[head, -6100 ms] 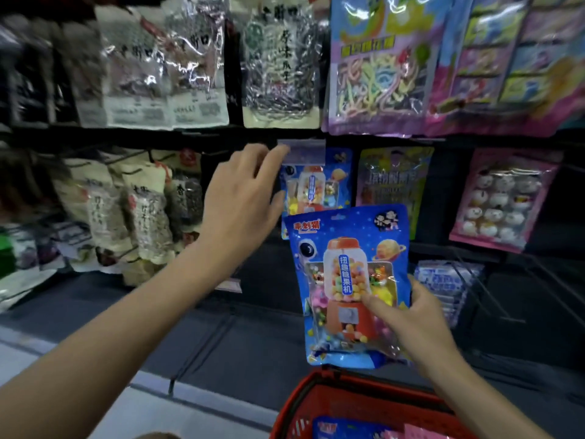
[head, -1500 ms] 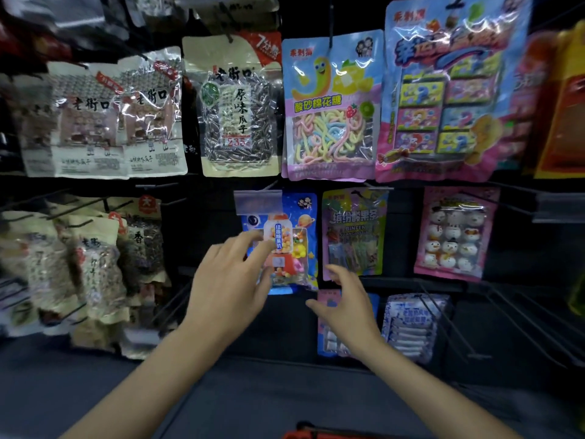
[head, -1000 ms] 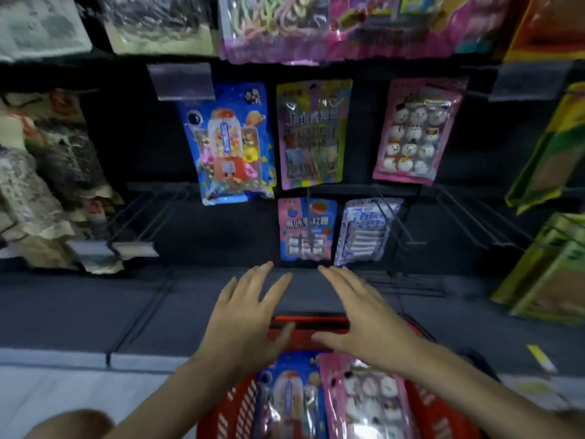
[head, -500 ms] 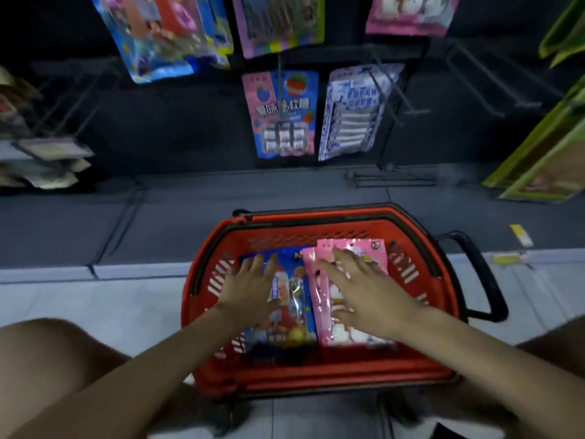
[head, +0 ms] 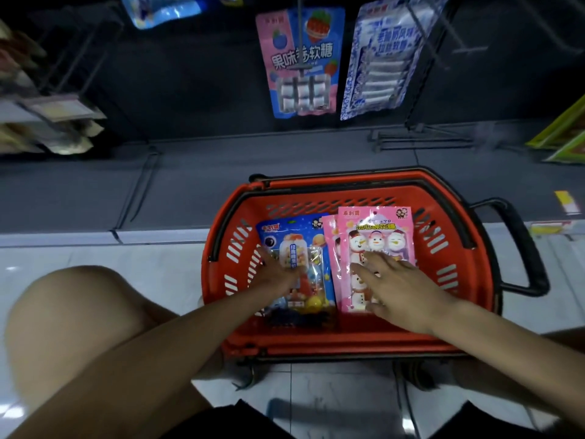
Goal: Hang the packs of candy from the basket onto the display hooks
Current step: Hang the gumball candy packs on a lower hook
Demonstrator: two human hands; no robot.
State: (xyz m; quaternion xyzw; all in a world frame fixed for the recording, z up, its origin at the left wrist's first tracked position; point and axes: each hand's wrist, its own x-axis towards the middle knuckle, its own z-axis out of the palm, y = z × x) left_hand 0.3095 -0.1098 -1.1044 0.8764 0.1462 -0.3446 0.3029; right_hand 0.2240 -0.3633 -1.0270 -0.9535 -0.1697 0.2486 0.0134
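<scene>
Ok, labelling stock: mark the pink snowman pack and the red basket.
pink snowman pack [head: 373, 237], head view, upper front.
red basket [head: 316, 201], head view, far wall.

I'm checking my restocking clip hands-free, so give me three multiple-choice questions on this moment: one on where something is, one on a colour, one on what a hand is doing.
1. In the basket, where does the blue pack lie relative to the pink snowman pack?
A) to its left
B) to its right
C) on a hook above it

2. The basket is:
A) green
B) red
C) grey

3. The right hand:
A) grips a handle
B) lifts a pack to a hook
C) rests flat on the pink snowman pack

Answers:
1 A, the blue pack sits left, beside the pink one.
2 B, its rim and walls are red.
3 C, the hand lies on that pack inside the basket.
</scene>
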